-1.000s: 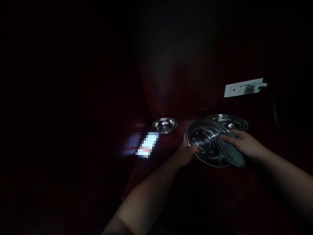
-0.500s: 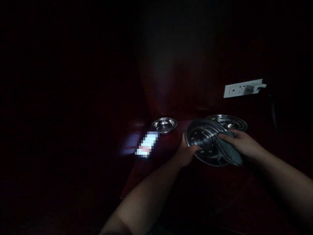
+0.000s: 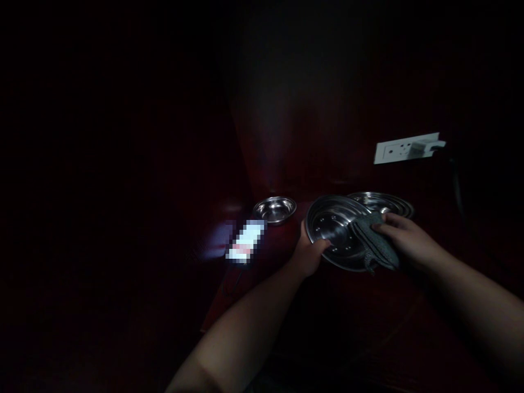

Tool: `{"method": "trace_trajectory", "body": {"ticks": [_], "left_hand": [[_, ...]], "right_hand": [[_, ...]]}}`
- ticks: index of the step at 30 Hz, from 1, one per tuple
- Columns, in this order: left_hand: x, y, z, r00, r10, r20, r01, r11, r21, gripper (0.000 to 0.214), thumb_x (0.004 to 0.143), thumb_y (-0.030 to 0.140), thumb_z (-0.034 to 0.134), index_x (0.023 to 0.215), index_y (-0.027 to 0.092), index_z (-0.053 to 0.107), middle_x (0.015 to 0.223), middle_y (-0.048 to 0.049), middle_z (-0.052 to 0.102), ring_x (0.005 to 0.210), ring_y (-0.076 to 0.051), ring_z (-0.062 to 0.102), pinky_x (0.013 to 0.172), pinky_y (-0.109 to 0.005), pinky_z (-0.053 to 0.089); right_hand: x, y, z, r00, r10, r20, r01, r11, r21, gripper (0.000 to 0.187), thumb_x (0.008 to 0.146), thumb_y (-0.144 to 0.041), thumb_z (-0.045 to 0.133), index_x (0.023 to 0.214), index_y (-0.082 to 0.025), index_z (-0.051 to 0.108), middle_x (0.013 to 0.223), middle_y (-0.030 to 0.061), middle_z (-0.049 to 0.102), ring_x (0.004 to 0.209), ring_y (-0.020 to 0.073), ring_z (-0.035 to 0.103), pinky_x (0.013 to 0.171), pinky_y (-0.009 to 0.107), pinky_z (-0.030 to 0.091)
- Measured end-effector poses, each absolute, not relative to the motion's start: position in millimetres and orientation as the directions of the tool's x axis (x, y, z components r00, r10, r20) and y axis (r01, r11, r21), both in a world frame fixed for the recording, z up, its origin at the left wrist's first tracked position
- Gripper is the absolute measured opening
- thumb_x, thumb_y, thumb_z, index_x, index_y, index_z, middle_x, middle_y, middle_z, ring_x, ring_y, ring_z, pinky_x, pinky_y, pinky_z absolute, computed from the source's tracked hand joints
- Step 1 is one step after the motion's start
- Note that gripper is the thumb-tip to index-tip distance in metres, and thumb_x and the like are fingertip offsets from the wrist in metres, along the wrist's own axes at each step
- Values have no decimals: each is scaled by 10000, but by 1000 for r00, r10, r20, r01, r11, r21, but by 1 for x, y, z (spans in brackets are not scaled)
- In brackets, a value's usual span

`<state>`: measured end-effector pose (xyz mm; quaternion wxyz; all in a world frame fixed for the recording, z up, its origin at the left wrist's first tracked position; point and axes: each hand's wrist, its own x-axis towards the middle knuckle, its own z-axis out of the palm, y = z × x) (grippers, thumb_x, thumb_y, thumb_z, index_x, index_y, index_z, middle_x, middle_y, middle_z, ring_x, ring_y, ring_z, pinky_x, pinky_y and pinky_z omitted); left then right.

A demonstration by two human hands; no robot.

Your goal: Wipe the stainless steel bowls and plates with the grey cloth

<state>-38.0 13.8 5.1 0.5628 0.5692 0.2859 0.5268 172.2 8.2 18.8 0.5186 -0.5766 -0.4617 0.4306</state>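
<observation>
A shiny steel bowl (image 3: 333,232) with small round marks or holes in its base is tilted toward me. My left hand (image 3: 310,254) grips its left rim, the thumb over the inside and the fingers hidden behind. My right hand (image 3: 399,232) is closed on a folded grey-green cloth (image 3: 375,240), which lies against the bowl's right rim and inner wall. Behind the bowl, partly covered by it, rests a wide steel dish (image 3: 403,206).
A smaller steel bowl (image 3: 275,209) stands on the dark red surface to the left. In front of it lies a lit phone (image 3: 246,243), its screen blurred, with a cable. A white socket panel (image 3: 395,151) with a plug is on the back wall. Surroundings are very dark.
The held bowl has shifted slightly left and up, and my left hand with it. The cloth in my right hand has moved a little left along the bowl's rim.
</observation>
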Motion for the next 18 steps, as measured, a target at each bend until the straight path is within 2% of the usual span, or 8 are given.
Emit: {"method": "trace_trajectory", "body": {"ticks": [12, 18], "left_hand": [[-38, 17, 1, 291, 912, 289, -273, -210, 939, 691, 641, 134, 576, 1273, 196, 305, 1238, -92, 472, 1152, -248, 433, 976, -400, 328], [-37, 16, 0, 288, 897, 334, -278, -255, 926, 688, 620, 114, 561, 1256, 191, 312, 1205, -81, 489, 1119, -232, 455, 958, -371, 348]], "right_hand": [[169, 9, 18, 204, 979, 8, 96, -12, -995, 160, 718, -293, 605, 822, -202, 524, 702, 0, 580, 565, 132, 570, 505, 245, 452], [171, 10, 16, 222, 971, 88, 223, 37, -974, 180, 727, -340, 588, 813, -196, 521, 716, 19, 591, 571, 141, 570, 506, 254, 452]]}}
